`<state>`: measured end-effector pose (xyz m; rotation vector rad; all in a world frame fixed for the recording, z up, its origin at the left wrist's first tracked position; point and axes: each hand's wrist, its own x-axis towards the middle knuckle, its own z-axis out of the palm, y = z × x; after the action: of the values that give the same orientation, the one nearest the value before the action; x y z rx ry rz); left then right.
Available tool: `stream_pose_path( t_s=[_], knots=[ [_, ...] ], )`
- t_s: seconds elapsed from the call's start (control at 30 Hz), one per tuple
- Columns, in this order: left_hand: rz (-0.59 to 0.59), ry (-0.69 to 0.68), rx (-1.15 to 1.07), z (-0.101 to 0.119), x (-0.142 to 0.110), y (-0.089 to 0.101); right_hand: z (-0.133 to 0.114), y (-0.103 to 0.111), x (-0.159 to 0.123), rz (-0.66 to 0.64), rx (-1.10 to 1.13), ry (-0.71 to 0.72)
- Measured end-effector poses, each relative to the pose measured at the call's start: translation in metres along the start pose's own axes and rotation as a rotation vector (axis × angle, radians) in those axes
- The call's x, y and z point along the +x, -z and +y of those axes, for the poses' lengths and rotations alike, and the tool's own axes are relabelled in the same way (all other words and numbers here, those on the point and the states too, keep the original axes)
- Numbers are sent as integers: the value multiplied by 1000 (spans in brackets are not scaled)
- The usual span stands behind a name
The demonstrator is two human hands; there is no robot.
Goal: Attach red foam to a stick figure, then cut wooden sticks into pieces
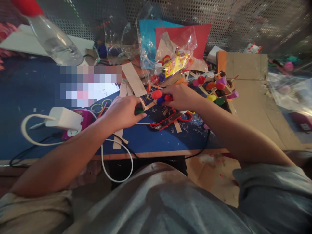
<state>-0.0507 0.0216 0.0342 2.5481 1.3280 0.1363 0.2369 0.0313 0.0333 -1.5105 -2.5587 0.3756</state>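
Note:
My left hand (pixel 123 112) reaches over the blue tabletop, its fingers curled around one end of a small angled frame of thin wooden sticks (pixel 149 106). A green rounded piece (pixel 139 111) shows just under its fingers. My right hand (pixel 181 97) is closed by the frame's other end, its fingertips on a dark red rounded piece (pixel 168 97). Touching or close to those fingertips are a bright red rounded piece (pixel 156 94) and a blue one (pixel 160 100). Below both hands lie red-handled scissors (pixel 186 116) and a dark, red-edged tool (pixel 166 122).
Flat wooden strips (pixel 133 79) lie beyond my left hand. Several coloured pieces and sticks crowd the cardboard (pixel 253 97) at right. A phone (pixel 107 92), white charger (pixel 64 118) with looping cable and tilted bottle (pixel 56 42) occupy the left. Behind is a clear bag with a yellow packet (pixel 176 65).

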Motion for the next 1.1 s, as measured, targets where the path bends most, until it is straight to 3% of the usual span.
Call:
stream_pose_path(
  t_s=[0.33, 0.47, 0.57, 0.87, 1.1],
  knots=[
    [-27, 57, -42, 0, 2, 4, 3, 8, 47, -57, -50, 36],
    [-121, 22, 10, -1, 2, 10, 1, 5, 55, -49, -64, 18],
    [-127, 1, 40, -1, 1, 11, 1, 4, 55, -20, -56, -13],
    [-64, -6, 12, 6, 2, 0, 18, 22, 15, 155, 185, -87],
    [-49, -8, -20, 18, 5, -7, 4, 17, -31, 197, 715, -44]
  ],
)
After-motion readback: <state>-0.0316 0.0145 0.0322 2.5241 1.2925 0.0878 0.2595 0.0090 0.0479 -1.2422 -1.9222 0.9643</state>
